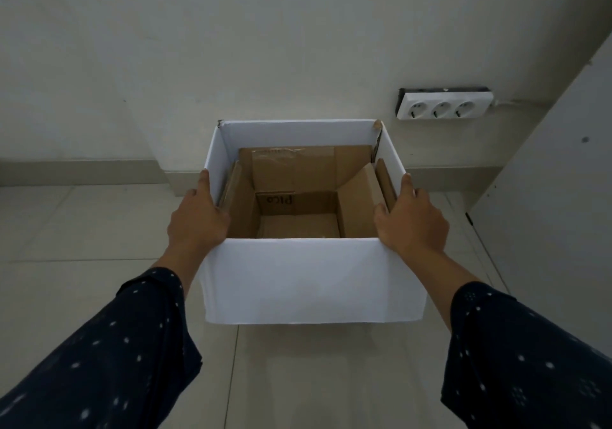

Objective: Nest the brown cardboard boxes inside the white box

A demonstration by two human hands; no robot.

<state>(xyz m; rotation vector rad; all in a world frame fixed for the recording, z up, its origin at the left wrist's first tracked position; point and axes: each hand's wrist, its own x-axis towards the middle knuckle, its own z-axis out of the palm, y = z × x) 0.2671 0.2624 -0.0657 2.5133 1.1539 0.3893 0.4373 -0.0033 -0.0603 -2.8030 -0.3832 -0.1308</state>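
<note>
From the head camera, the white box (pixel 308 283) sat at centre, brown cardboard boxes (pixel 298 203) nested inside. The left hand (pixel 195 216) gripped its nine o'clock rim, the right hand (pixel 410 220) its three o'clock rim. Open floor (pixel 66 230) lay around. The inner box read "Pico", inverted.

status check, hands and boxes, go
Left hand and right hand grip opposite side walls of the white box. Brown cardboard boxes already nested inside, open tops up. Nothing in the way on the floor.
</note>
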